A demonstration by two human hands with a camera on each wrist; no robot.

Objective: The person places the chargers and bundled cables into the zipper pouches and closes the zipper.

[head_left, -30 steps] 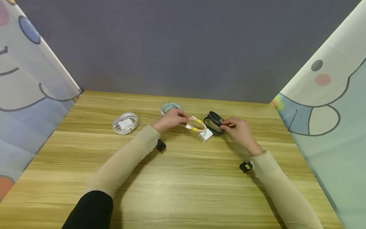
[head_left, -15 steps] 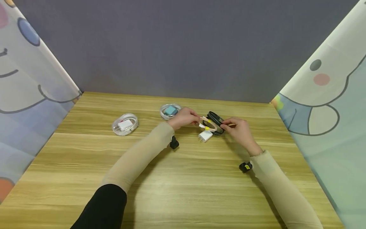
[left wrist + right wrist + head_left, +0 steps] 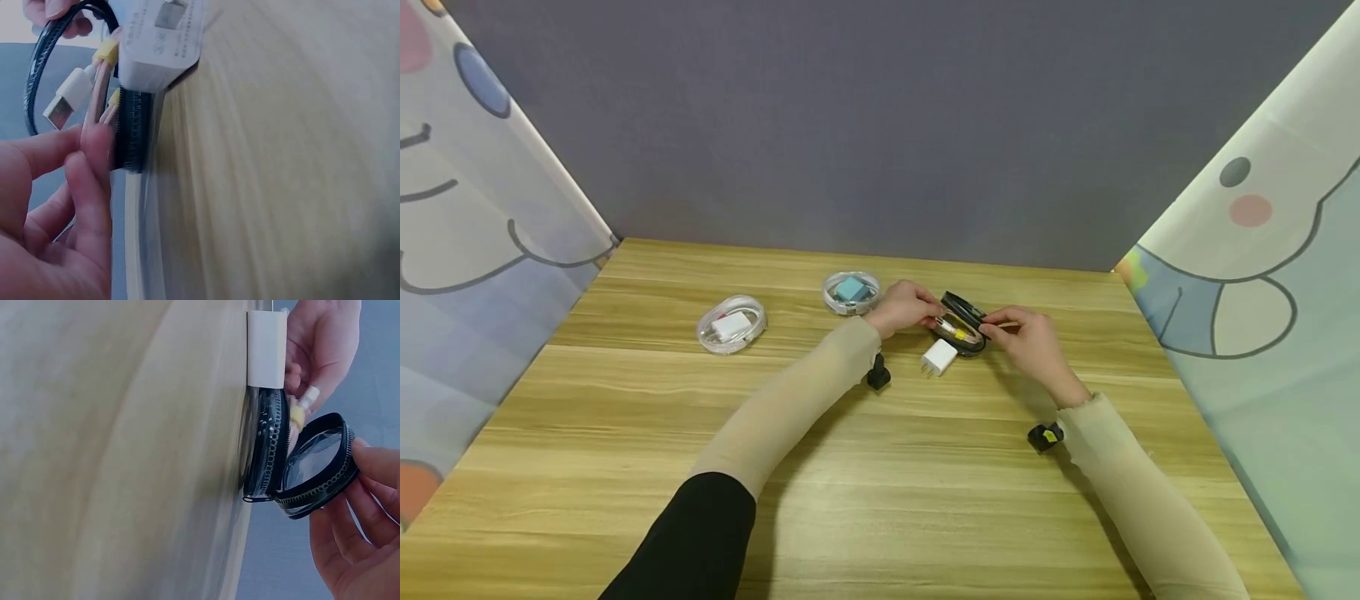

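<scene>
On the wooden table [image 3: 880,500] in the head view, the left hand [image 3: 910,305] is pinching the coiled cable [image 3: 958,331] into the black round pouch [image 3: 962,333]; the white charger [image 3: 939,356] is lying outside. In the left wrist view, its fingers [image 3: 94,150] are gripping the coil. In the right wrist view, the right hand [image 3: 356,537] is pinching the pouch's lid [image 3: 319,464] open.

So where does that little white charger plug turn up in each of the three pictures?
Head view: the white charger plug lies on the table, just in front of the black zip case, between the two hands.
Left wrist view: top centre, against the case's zip.
Right wrist view: top, right of centre, above the case.
Shared landmark: the black zip case.
</scene>
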